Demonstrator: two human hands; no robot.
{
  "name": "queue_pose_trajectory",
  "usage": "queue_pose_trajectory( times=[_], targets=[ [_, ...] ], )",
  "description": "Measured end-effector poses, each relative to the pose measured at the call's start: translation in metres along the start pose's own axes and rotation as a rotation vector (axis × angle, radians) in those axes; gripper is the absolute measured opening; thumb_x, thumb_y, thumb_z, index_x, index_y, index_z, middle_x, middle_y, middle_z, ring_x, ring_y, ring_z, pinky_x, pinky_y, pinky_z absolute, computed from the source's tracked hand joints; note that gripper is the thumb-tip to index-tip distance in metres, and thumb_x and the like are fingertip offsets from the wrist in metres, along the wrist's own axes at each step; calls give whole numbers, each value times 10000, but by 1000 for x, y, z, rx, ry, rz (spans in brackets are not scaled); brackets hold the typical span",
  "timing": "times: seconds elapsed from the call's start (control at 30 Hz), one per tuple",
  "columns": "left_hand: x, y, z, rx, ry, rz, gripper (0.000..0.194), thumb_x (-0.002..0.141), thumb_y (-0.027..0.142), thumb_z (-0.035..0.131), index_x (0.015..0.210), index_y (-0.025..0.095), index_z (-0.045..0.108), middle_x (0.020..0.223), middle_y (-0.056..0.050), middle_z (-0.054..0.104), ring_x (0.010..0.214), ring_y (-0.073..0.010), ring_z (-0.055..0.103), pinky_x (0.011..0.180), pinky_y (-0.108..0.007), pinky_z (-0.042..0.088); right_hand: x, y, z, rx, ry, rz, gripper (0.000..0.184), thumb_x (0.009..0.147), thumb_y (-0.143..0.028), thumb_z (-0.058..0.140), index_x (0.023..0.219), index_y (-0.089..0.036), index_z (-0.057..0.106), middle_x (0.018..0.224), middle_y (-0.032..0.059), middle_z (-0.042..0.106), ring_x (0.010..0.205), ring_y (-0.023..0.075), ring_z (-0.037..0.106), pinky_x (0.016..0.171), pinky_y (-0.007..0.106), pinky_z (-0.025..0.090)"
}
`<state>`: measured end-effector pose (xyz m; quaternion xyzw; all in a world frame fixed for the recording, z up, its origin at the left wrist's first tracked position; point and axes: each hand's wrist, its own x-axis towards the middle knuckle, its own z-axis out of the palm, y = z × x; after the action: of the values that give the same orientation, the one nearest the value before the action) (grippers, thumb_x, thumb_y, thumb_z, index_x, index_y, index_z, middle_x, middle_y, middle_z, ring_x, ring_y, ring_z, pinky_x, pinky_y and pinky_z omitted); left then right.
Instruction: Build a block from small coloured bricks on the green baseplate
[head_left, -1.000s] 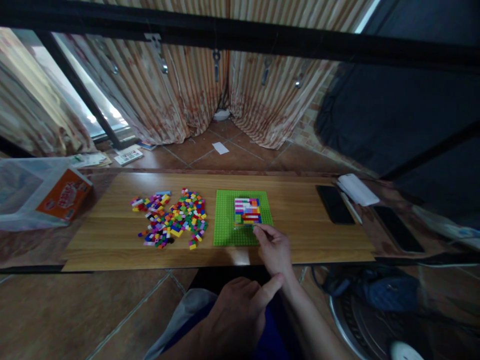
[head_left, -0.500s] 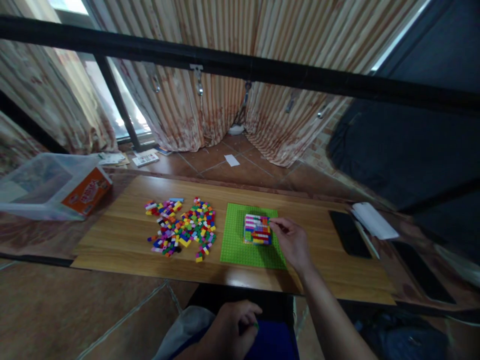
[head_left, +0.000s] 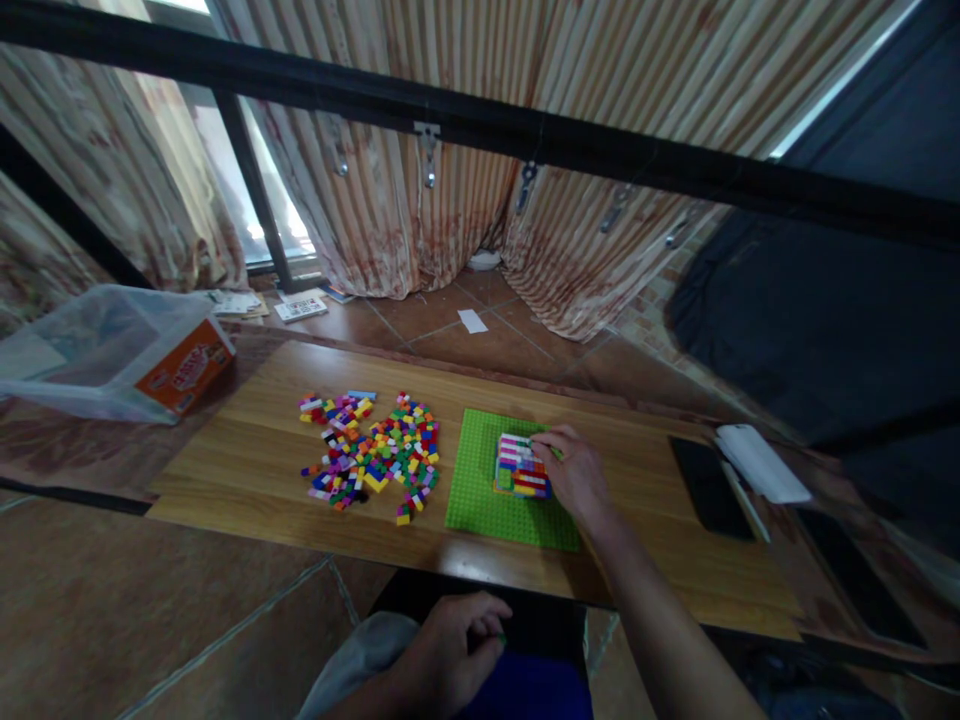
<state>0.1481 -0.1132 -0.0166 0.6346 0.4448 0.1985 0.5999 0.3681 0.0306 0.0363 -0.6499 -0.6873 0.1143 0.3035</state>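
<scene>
A block of stacked toy bricks point(head_left: 517, 478) in rows of white, pink, red, blue and yellow stands on a green studded baseplate point(head_left: 472, 490). My right hand point(head_left: 577, 475) reaches over its far right corner, fingers pinched at the top layer. A bit of green shows by those fingertips; whether it is a brick or the plate behind, I cannot tell. Low in front of the table, over my lap, my left hand point(head_left: 465, 645) is closed with a small green brick point(head_left: 502, 638) at its fingertips. Left of the plate lies a spread of loose bricks point(head_left: 382, 450) in many colours.
A clear plastic bin point(head_left: 97, 370) with an orange label stands at the far left. Right on the wooden table point(head_left: 247, 450) lies a dark phone-like slab point(head_left: 711, 485), beside a white case point(head_left: 761, 463). A black rail point(head_left: 480, 115) crosses ahead, before striped curtains.
My right hand has shifted from the build's right edge to over its far right corner, fingers further in. My left hand stays low with the green brick. The whole view has shifted slightly.
</scene>
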Motion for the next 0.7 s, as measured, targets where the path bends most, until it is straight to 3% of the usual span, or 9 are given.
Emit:
queue_pose_trajectory(
  times=[0.33,0.53,0.7],
  targets=[
    [0,3,-1,-17,-18,-24,340,747,113,579,1063,154,694,871,-47,716,808,-148,641,762,-250,487,10,1,-7,42,-94,12,206,841,-311,576,820,-232,765,915,55,672,861,206,629,829,356,461],
    [2,1,0,-18,-27,-10,333,756,119,575,1067,146,690,874,-51,720,819,-148,651,775,-252,486,22,10,-4,204,-143,152,121,700,-321,667,719,-236,750,807,36,717,787,204,637,776,344,471],
    [1,1,0,-30,-27,0,329,770,133,568,1076,165,684,877,-40,724,802,-141,649,744,-244,488,21,18,-1,461,-196,296,224,624,-418,728,717,-215,744,712,18,723,685,188,627,699,329,474]
  ],
)
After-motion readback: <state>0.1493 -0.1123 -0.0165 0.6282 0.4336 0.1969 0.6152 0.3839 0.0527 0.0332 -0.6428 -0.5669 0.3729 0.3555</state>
